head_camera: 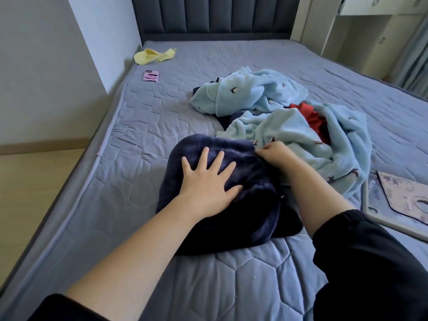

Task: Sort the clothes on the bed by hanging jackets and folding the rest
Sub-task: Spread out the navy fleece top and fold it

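Your left hand (pixel 207 181) lies flat with its fingers spread wide, palm pressed onto the dark navy plush fleece garment (pixel 222 195), gripping nothing. That garment sits bunched in a rounded, thick mound on the near middle of the grey quilted mattress (pixel 97 205), whose surface is stitched in a hexagon pattern and slightly wrinkled. Your right hand (pixel 275 154) rests at the garment's far right edge, fingers curled tight together in a pinch; you seem to hold a fold of fabric where navy meets light blue, though which cloth is in the pinch cannot be told.

Just beyond and to the right, the light blue fluffy fleece clothes with small dark motifs (pixel 289 117) sprawl in a loose, crumpled heap, touching the navy piece. A red smooth-looking cloth (pixel 312 119) is tucked among their folds, only partly showing.

Far off near the dark padded headboard (pixel 215 17), a pale yellow knitted item (pixel 154 56) lies crumpled, and a pink rectangular phone (pixel 151 76) rests flat just nearer. At your right, a flat printed board (pixel 398 198) lies on the mattress edge.
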A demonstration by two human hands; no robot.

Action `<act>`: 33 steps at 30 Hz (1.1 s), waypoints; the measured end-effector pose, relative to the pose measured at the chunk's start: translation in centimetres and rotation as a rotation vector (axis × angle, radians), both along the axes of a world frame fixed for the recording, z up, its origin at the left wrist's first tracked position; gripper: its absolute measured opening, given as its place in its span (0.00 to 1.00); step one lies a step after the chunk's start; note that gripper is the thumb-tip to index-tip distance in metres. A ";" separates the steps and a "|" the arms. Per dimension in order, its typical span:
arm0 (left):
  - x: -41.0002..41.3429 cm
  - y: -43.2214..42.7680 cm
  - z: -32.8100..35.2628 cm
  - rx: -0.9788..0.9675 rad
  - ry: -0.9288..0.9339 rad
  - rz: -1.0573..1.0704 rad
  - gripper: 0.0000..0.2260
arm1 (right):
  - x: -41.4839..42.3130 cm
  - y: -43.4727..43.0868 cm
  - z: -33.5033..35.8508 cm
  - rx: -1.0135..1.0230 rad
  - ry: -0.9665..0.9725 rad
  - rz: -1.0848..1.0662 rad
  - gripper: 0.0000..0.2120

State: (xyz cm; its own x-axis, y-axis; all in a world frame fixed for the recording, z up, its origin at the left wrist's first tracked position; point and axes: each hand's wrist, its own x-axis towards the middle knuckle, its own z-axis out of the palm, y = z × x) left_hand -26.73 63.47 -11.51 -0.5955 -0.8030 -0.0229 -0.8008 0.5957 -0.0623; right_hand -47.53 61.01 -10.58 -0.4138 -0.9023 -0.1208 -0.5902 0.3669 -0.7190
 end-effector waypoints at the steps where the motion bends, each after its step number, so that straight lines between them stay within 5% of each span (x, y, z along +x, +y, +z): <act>1: 0.0 -0.1 -0.2 -0.003 0.007 -0.002 0.34 | 0.0 -0.5 1.2 -0.015 0.033 -0.010 0.16; 4: -0.4 0.2 0.1 0.027 0.040 0.017 0.34 | 0.2 -1.3 3.6 -0.133 0.029 0.009 0.14; 7: -0.4 -0.2 1.0 0.108 0.191 0.034 0.33 | 1.8 -0.9 2.0 0.035 0.244 0.300 0.16; 12: 4.0 -4.3 3.6 0.484 0.956 -0.009 0.16 | 1.1 -0.5 0.0 0.106 0.250 0.313 0.22; 14: 4.9 -4.7 2.6 0.336 0.816 -0.060 0.18 | 0.7 -0.5 0.1 0.147 0.293 0.247 0.24; 18: 3.9 -3.7 0.3 0.153 0.225 -0.096 0.30 | 1.2 -0.1 0.3 0.469 0.481 0.232 0.29; 22: 3.5 -3.3 0.1 0.102 0.089 -0.038 0.35 | 0.9 0.5 0.9 0.547 0.290 0.183 0.37; 28: 3.4 -3.0 -0.2 0.123 0.051 -0.011 0.35 | -1.7 3.3 -0.1 0.794 -0.499 0.120 0.61; 33: 3.7 -3.5 -0.8 0.134 0.068 -0.010 0.36 | -2.1 3.3 -1.2 0.705 -0.559 0.097 0.47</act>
State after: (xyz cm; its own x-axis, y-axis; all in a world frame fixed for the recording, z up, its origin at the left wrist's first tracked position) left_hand -23.04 60.00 -12.33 -0.6072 -0.7896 -0.0887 -0.7945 0.6028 0.0729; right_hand -49.66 64.34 -11.75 -0.0551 -0.5704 -0.8195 -0.2738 0.7979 -0.5370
